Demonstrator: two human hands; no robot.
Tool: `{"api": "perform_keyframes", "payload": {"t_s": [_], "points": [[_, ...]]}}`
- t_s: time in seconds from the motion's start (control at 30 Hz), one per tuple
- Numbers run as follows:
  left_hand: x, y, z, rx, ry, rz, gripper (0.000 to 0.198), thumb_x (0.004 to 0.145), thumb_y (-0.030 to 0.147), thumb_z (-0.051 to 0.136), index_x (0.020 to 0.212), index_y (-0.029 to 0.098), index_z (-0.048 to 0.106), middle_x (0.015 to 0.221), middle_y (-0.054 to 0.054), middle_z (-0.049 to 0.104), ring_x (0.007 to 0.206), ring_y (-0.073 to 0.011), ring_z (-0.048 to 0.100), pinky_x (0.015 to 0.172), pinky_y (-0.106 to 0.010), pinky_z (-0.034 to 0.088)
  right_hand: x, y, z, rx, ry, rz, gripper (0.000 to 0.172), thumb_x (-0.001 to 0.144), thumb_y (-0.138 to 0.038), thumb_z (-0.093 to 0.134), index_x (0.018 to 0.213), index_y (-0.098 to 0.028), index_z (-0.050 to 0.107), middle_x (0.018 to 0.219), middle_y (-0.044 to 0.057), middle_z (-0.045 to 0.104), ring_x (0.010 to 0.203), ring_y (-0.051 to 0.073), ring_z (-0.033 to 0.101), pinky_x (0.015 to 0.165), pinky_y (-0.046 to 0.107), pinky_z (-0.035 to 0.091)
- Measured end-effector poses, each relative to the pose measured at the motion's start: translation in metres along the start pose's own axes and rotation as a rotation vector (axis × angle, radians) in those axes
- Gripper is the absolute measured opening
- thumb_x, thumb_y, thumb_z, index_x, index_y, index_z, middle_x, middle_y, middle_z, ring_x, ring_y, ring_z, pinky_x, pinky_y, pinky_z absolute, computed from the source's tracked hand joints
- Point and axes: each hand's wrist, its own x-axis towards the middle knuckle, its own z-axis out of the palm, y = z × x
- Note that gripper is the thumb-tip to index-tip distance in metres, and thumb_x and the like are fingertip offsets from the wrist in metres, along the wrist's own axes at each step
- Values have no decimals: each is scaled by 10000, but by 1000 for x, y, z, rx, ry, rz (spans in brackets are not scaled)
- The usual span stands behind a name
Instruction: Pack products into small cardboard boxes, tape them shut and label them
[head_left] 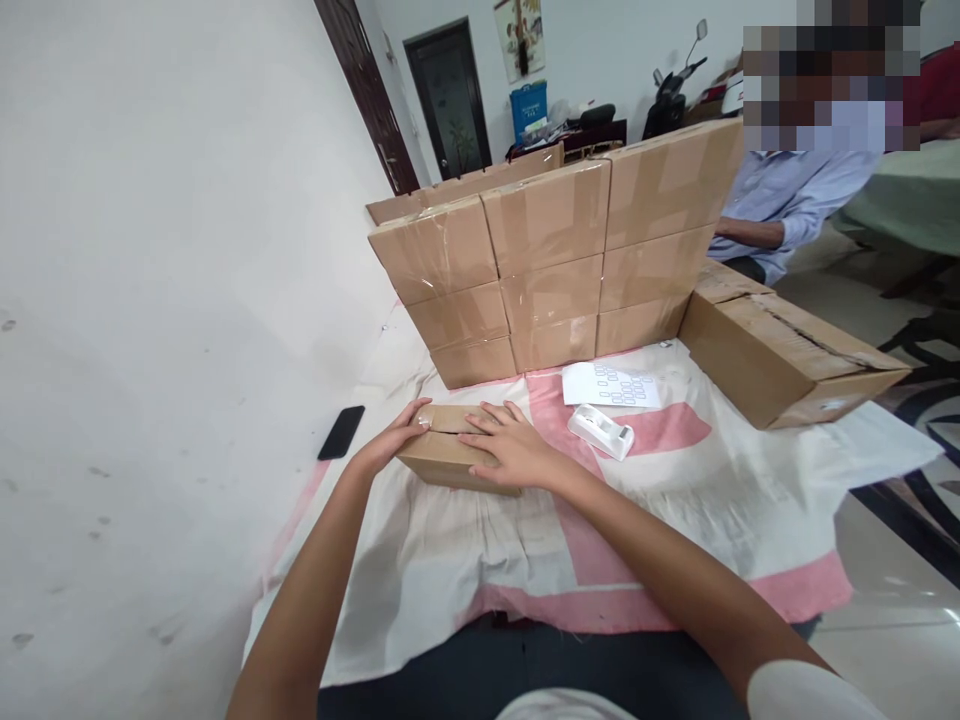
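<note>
A small brown cardboard box (441,452) lies on a white and pink cloth (675,480) in front of me. My left hand (390,440) rests on the box's left end, fingers stretched along the top edge. My right hand (510,445) lies flat on the box's top, fingers spread and pointing left. Both hands press on the box; neither grips it.
A wall of stacked taped cardboard boxes (555,265) stands behind. A long open box (780,355) lies at the right. A white tape dispenser (600,431), a sheet of labels (611,386) and a black phone (341,432) lie nearby. Another person in a blue shirt (787,200) sits behind.
</note>
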Motion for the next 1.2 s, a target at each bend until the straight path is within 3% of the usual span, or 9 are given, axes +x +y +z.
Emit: {"api": "perform_keyframes", "payload": {"t_s": [0.3, 0.47, 0.67, 0.73, 0.83, 0.97, 1.03, 1.1, 1.2], "points": [[8, -13, 8, -171, 58, -32, 624, 789, 537, 589, 1344, 266, 493, 1286, -46, 626, 1028, -250, 630, 881, -347, 507, 0, 1, 6, 42, 50, -10, 569, 917, -528, 620, 1415, -253, 607, 1577, 98, 460, 1501, 387, 268, 1219, 597, 109], [12, -15, 8, -143, 130, 11, 570, 764, 566, 643, 1225, 235, 600, 1228, -45, 656, 1097, -283, 598, 960, -371, 470, -18, 32, -30, 434, -18, -131, 579, 897, -512, 661, 1437, -325, 567, 1526, 53, 527, 1463, 297, 390, 1228, 522, 225], [13, -15, 4, -82, 212, 48, 588, 789, 595, 626, 1237, 215, 648, 1291, -88, 669, 1159, -323, 603, 1038, -449, 450, -70, 142, -77, 401, 417, 366, 466, 936, -448, 551, 1364, -275, 612, 1420, 73, 607, 1349, 290, 523, 1171, 476, 363], [7, -10, -2, -41, 316, 84, 622, 844, 603, 563, 1329, 214, 580, 1423, -117, 581, 1234, -318, 564, 1086, -469, 413, -91, 178, -72, 197, 365, 593, 580, 912, -472, 558, 1435, -222, 547, 1477, 124, 551, 1411, 339, 447, 1195, 526, 311], [-8, 12, -3, 92, 659, 303, 540, 934, 545, 481, 1358, 211, 510, 1445, -138, 530, 1211, -272, 569, 1071, -463, 423, -112, 213, -53, -10, 49, 979, 939, 807, -591, 660, 1592, -211, 311, 1659, 178, 266, 1525, 473, 167, 1184, 694, 184], [-20, 66, 63, 169, 981, 823, 247, 966, 382, 481, 1127, 220, 576, 1038, -66, 661, 988, -225, 633, 893, -417, 508, -113, 222, -41, -81, -227, 1117, 1079, 783, -588, 693, 1637, -253, 124, 1708, 167, 54, 1530, 520, 28, 1117, 773, 202], [-19, 95, 122, 87, 828, 1073, 158, 950, 303, 485, 1070, 241, 566, 903, -32, 662, 850, -201, 646, 777, -382, 521, -109, 218, -41, -124, -258, 1047, 972, 788, -478, 712, 1612, -244, 251, 1687, 175, 175, 1522, 513, 98, 1129, 733, 222], [-13, 120, 180, 129, 510, 1221, 116, 921, 261, 503, 1011, 234, 571, 891, -36, 700, 829, -200, 663, 774, -389, 509, -106, 214, -42, -146, -241, 983, 818, 798, -405, 698, 1547, -252, 405, 1629, 157, 337, 1495, 474, 222, 1145, 662, 251], [11, 144, 241, 272, 371, 1363, 95, 868, 189, 572, 949, 230, 605, 861, -14, 730, 809, -191, 661, 752, -364, 473, -108, 210, -41, -168, -181, 947, 639, 839, -390, 646, 1453, -252, 530, 1510, 148, 505, 1380, 420, 417, 1088, 575, 353]]}}
